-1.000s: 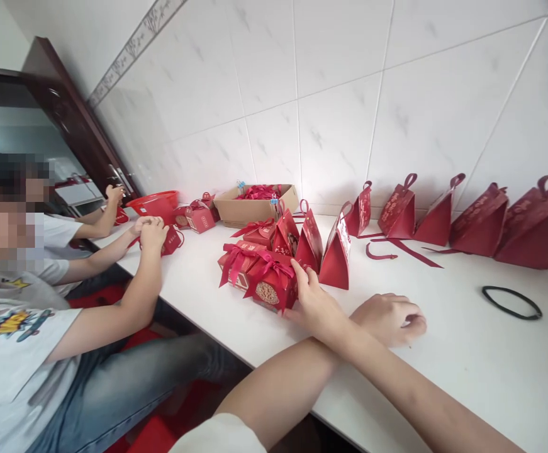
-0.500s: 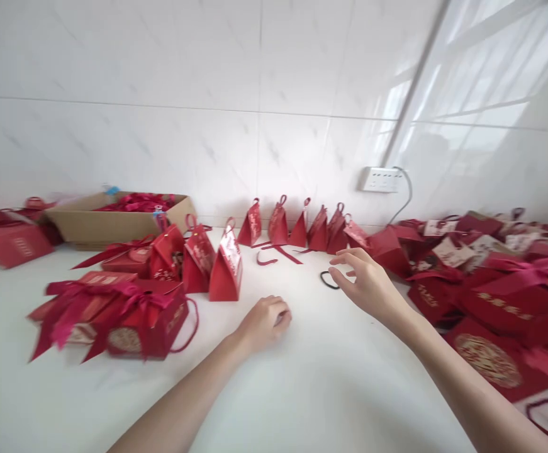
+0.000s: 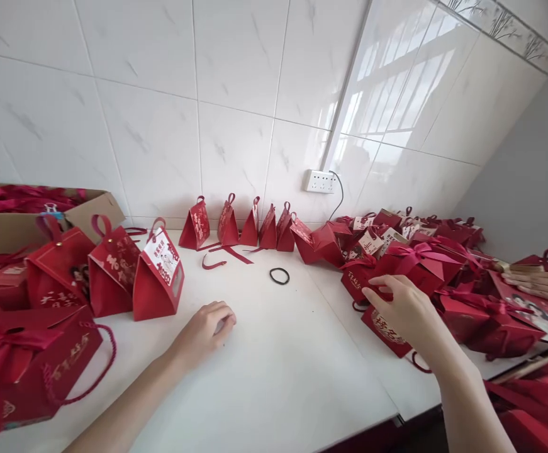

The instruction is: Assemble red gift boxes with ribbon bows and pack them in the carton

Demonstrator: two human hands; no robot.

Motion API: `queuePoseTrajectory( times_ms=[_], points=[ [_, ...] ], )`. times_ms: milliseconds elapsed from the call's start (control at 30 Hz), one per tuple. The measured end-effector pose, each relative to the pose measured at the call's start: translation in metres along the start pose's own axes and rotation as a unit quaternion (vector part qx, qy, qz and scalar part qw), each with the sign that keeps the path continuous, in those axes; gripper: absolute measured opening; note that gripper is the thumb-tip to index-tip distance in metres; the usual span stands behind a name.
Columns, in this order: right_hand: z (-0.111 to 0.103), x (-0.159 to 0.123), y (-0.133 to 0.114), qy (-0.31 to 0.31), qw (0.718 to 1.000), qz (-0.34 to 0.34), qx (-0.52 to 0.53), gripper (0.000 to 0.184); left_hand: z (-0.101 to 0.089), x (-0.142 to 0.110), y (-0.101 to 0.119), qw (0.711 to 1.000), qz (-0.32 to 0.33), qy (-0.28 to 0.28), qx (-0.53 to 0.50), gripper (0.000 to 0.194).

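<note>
My left hand (image 3: 205, 330) rests on the white table (image 3: 278, 377) with its fingers curled in; nothing shows in them. My right hand (image 3: 403, 308) reaches to the right and lies over a flat red gift box (image 3: 387, 332) with a gold pattern, fingers bent together over its top edge. This box sits at the near edge of a heap of red ribboned gift boxes (image 3: 424, 261). Three red triangular gift bags (image 3: 158, 277) stand just left of my left hand. A red box with a bow and cord handle (image 3: 33, 365) lies at the bottom left.
A row of small red triangular bags (image 3: 229, 223) stands against the tiled wall, with loose red ribbon strips in front. A black hair tie (image 3: 279, 275) lies mid-table. A cardboard box (image 3: 94, 211) sits far left, a wall socket (image 3: 318, 181) behind. Another person's hand (image 3: 538, 284) rests on boxes at right.
The view has swung from left to right. My right hand left the bowed boxes on the left, crossed over and landed on the flat red box at the right. The left hand stayed curled.
</note>
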State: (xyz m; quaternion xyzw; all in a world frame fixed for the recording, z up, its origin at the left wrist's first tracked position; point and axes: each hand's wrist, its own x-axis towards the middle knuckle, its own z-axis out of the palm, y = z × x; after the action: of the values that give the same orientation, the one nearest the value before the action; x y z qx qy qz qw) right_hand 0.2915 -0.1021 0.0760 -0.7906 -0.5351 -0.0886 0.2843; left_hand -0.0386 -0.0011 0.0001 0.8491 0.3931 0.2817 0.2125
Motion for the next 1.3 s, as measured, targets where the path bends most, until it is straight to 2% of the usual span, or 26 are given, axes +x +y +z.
queuePoseTrajectory(
  times_ms=[67, 100, 133, 200, 267, 333, 433, 500, 633, 767, 867, 1033, 1100, 1233, 1300],
  points=[
    [-0.005, -0.013, 0.0, -0.023, 1.0, -0.016, -0.005, 0.03, 0.0, 0.0, -0.001, 1.0, -0.001, 0.003, -0.004, 0.028],
    [-0.009, -0.018, -0.002, -0.014, 1.0, -0.023, -0.007, 0.03, 0.0, 0.0, -0.001, 1.0, -0.004, 0.003, -0.006, 0.028],
    [-0.014, -0.021, -0.004, 0.014, 0.999, -0.028, -0.014, 0.029, 0.0, 0.0, -0.002, 1.0, -0.009, 0.002, -0.007, 0.028],
    [-0.025, -0.02, -0.008, 0.109, 0.993, -0.031, -0.043, 0.03, 0.001, -0.001, -0.003, 1.0, -0.016, 0.001, -0.008, 0.029],
    [-0.035, -0.011, -0.01, 0.187, 0.979, -0.005, -0.086, 0.037, 0.002, -0.002, -0.005, 1.0, -0.02, 0.002, -0.006, 0.03],
    [-0.041, 0.004, -0.009, 0.172, 0.975, 0.05, -0.128, 0.047, 0.003, -0.002, -0.006, 1.0, -0.022, 0.005, 0.0, 0.031],
    [-0.037, 0.022, -0.001, 0.035, 0.982, 0.13, -0.135, 0.062, 0.003, -0.002, -0.007, 1.0, -0.018, 0.011, 0.003, 0.03],
    [-0.028, 0.027, 0.006, -0.001, 0.982, 0.14, -0.126, 0.07, 0.003, -0.002, -0.005, 1.0, -0.015, 0.01, 0.0, 0.03],
    [-0.009, 0.024, 0.018, 0.105, 0.983, 0.098, -0.118, 0.074, 0.002, -0.003, 0.0, 1.0, -0.013, 0.003, -0.012, 0.03],
    [-0.005, 0.025, 0.015, 0.162, 0.97, 0.17, -0.068, 0.081, 0.002, -0.003, 0.002, 1.0, -0.01, 0.003, -0.015, 0.03],
    [-0.006, 0.03, 0.008, 0.176, 0.966, 0.185, -0.041, 0.075, 0.002, -0.004, 0.003, 1.0, -0.01, 0.004, -0.016, 0.03],
    [-0.003, 0.032, 0.005, 0.149, 0.975, 0.166, 0.002, 0.05, 0.001, -0.004, 0.005, 1.0, -0.017, -0.006, -0.006, 0.031],
    [-0.001, 0.031, 0.008, 0.16, 0.977, 0.143, 0.012, 0.044, 0.0, -0.004, 0.005, 1.0, -0.018, -0.009, -0.005, 0.031],
    [0.009, 0.027, 0.009, 0.254, 0.964, 0.026, 0.074, 0.028, 0.001, -0.002, 0.004, 1.0, -0.022, -0.007, -0.011, 0.029],
    [0.018, 0.025, 0.007, 0.268, 0.953, -0.044, 0.136, 0.021, 0.001, -0.002, 0.003, 1.0, -0.021, -0.004, -0.017, 0.029]
  ],
)
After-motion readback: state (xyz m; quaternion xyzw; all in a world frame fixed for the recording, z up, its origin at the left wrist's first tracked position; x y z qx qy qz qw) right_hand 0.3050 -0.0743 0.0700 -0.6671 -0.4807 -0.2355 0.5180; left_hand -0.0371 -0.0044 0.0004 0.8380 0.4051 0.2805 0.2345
